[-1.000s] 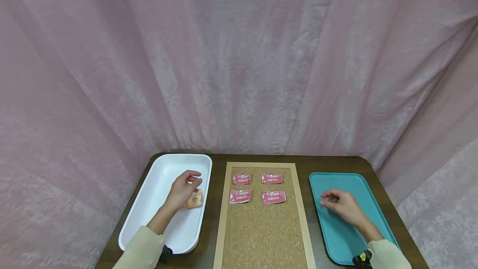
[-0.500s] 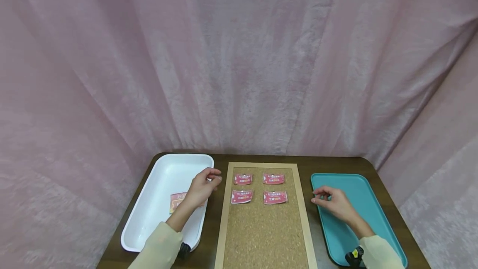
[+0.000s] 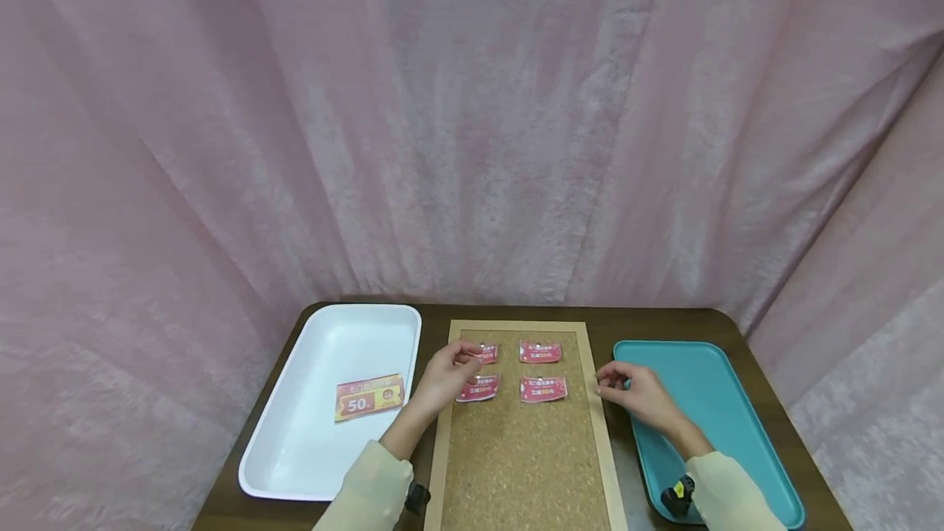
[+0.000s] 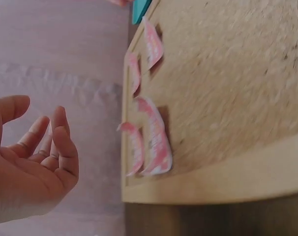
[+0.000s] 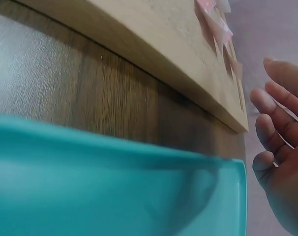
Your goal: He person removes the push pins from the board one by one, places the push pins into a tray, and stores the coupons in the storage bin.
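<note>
Over the upper left of the cork board (image 3: 524, 457), my left hand (image 3: 442, 377) hovers with loosely bent fingers, partly covering two of the pink coupons. In the left wrist view that hand (image 4: 38, 157) holds nothing, thumb and fingers apart. My right hand (image 3: 643, 398) is above the gap between the board's right frame and the teal tray (image 3: 719, 424). The right wrist view shows this hand (image 5: 286, 128) empty, its fingers loosely bent. Pink coupons (image 3: 540, 352) (image 3: 543, 389) are fixed in two rows on the board's upper part, their edges curling up.
A white tray (image 3: 295, 449) stands at the left with a yellow and pink coupon (image 3: 369, 397) lying in it. Dark wooden table (image 3: 605, 318) shows around the trays and board. Pink curtains (image 3: 472, 121) hang behind the table.
My left hand has moved right, from over the white tray to over the board, uncovering the yellow and pink coupon. My right hand has moved left from over the teal tray toward the board.
</note>
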The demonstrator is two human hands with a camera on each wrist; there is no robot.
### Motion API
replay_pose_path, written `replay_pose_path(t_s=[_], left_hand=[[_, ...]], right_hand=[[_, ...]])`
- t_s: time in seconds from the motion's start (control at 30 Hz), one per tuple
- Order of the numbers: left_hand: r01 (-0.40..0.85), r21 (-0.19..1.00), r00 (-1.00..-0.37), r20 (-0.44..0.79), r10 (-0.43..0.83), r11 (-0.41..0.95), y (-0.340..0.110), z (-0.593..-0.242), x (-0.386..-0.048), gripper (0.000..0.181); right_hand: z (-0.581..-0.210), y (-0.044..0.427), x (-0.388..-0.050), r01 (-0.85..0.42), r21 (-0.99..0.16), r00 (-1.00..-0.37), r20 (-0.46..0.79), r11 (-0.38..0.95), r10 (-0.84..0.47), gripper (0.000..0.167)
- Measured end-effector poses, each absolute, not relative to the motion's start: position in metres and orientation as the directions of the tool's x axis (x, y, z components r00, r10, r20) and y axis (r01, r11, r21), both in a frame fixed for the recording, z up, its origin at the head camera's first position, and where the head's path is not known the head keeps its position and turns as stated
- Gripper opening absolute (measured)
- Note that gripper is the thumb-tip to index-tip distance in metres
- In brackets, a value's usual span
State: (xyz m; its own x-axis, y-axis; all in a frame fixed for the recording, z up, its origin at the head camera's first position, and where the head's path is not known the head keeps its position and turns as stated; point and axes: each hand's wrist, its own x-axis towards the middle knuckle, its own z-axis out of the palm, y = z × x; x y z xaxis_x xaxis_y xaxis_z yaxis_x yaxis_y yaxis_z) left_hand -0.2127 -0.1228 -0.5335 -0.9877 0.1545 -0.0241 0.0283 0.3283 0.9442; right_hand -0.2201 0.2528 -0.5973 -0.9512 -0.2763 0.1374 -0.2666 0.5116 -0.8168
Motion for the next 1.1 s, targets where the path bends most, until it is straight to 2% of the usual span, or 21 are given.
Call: replay_pose_path(t_s=[0.23, 0.37, 0.5, 0.67, 1.1], left_hand=[[0.019, 0.942, -0.991, -0.026, 0.128, 0.336, -0.110, -0.560, -0.214, 0.027], [-0.014, 0.957, -0.987, -0.059, 0.147, 0.289, -0.101, -0.570, -0.216, 0.031], [-0.035, 0.965, -0.983, -0.080, 0.166, 0.260, -0.091, -0.577, -0.216, 0.027], [-0.022, 0.969, -0.979, -0.071, 0.193, 0.247, -0.083, -0.584, -0.218, 0.026], [-0.051, 0.944, -0.986, -0.099, 0.133, 0.325, -0.074, -0.591, -0.226, 0.024]], right_hand=[[-0.603, 0.237, -0.224, -0.273, -0.828, -0.947, 0.141, 0.490, -0.289, 0.015], [-0.606, 0.227, -0.228, -0.270, -0.827, -0.951, 0.147, 0.493, -0.274, 0.015], [-0.610, 0.217, -0.231, -0.263, -0.824, -0.953, 0.140, 0.501, -0.270, 0.014], [-0.613, 0.205, -0.235, -0.260, -0.820, -0.957, 0.150, 0.510, -0.247, 0.013], [-0.617, 0.179, -0.250, -0.261, -0.815, -0.956, 0.143, 0.518, -0.257, 0.012]])
